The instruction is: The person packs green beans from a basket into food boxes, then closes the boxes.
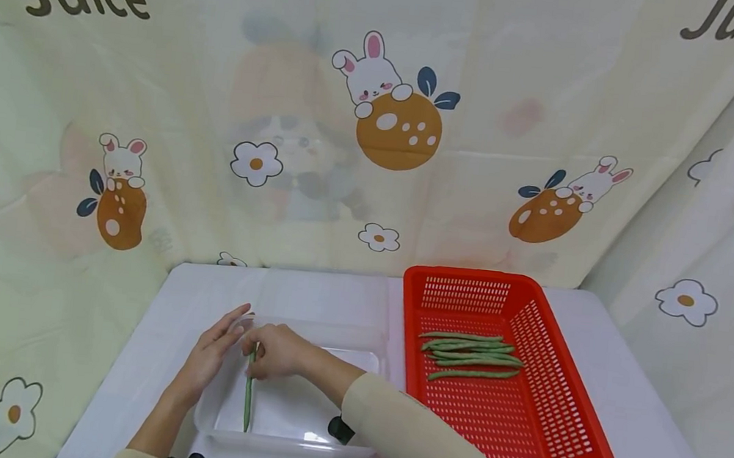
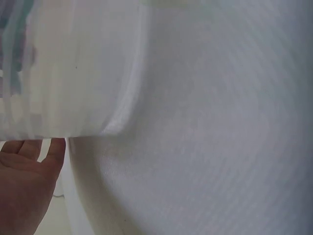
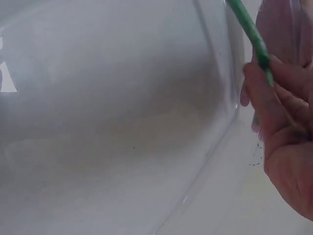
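Note:
My right hand pinches a single green bean near its upper end, above the left part of a clear plastic container. In the right wrist view the thumb and fingers hold the green bean by its tip, close to the container wall. My left hand touches the outer left side of the container with fairly straight fingers. The left wrist view shows the left hand against the container's translucent wall.
To the right stands a red plastic basket with slotted walls, holding several green beans. Both containers rest on a white-covered table. A printed curtain hangs behind the table.

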`<state>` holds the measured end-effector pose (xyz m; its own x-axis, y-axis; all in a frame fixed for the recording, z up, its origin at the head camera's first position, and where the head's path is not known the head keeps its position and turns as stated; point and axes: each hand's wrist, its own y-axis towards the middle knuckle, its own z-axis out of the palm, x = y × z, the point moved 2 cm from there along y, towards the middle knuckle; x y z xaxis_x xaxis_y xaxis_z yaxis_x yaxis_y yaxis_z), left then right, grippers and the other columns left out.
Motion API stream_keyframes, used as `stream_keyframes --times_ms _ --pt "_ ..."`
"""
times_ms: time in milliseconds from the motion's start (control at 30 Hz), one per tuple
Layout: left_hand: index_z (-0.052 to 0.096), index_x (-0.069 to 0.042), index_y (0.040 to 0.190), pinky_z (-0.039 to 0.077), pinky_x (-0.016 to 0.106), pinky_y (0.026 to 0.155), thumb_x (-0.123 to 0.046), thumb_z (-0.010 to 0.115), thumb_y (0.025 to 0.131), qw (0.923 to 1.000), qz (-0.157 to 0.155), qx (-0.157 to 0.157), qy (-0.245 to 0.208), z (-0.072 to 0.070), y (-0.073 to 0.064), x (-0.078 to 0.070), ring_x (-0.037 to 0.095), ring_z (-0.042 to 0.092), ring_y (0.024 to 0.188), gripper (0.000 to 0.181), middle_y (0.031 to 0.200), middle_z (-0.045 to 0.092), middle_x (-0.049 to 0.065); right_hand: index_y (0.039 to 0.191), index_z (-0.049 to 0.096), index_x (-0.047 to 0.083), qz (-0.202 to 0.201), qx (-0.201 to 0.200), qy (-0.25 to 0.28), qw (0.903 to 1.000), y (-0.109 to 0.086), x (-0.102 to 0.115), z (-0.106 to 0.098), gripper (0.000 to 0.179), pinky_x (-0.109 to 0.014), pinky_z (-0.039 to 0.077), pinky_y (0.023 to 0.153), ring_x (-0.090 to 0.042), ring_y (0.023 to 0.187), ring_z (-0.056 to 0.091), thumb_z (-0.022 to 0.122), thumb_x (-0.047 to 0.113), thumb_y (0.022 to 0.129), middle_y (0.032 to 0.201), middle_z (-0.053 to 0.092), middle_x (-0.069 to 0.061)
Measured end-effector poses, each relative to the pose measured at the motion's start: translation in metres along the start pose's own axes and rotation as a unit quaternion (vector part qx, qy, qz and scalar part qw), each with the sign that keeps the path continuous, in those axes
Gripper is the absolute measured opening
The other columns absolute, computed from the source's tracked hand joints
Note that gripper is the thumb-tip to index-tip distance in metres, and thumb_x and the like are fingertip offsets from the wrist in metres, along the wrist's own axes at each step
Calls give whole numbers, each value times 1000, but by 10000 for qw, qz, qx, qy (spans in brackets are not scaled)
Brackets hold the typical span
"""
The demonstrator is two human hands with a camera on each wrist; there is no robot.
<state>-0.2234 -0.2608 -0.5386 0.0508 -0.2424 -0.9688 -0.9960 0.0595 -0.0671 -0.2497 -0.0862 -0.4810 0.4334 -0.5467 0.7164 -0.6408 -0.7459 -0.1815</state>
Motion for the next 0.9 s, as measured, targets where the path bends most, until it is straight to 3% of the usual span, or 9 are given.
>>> stream_keyframes --times_ms 133,233,500,733,900 --pt "37 -21 162 8 65 127 -29 43 113 10000 -21 6 -41 1 -1 -1 34 25 159 50 163 45 15 128 68 1 -90 488 -644 9967 -1 -4 3 43 -14 49 66 -2 74 61 80 3 87 93 76 -3" --pt "39 -23 161 8 65 128 -30 43 113 10000 -31 -8 -21 1 -1 -1 34 25 159 49 163 45 14 127 69 1 -181 547 -908 9942 -1 -6 4 41 -13 49 68 -3 77 63 80 4 87 95 77 -3" --pt "37 -22 162 5 67 127 -31 43 113 10000 8 15 -19 1 -2 -3 36 24 160 50 162 45 16 146 58 6 10 683 -969 9929 -4 -6 4 63 -17 52 85 -9 104 68 82 11 88 123 74 -9" --pt "36 -21 162 5 67 127 -30 43 113 9999 81 52 -35 3 -3 -4 36 27 158 50 165 42 14 146 58 8 13 722 -1094 9914 -9 -1 -1 62 -18 54 86 -10 103 71 83 11 89 133 70 -11" --pt "36 -22 162 6 68 126 -31 43 113 10000 19 51 -47 3 -3 -3 36 23 160 50 166 39 13 146 57 9 -257 606 -1152 9912 -14 7 -14 58 -22 55 92 -15 113 71 80 15 92 141 66 -10"
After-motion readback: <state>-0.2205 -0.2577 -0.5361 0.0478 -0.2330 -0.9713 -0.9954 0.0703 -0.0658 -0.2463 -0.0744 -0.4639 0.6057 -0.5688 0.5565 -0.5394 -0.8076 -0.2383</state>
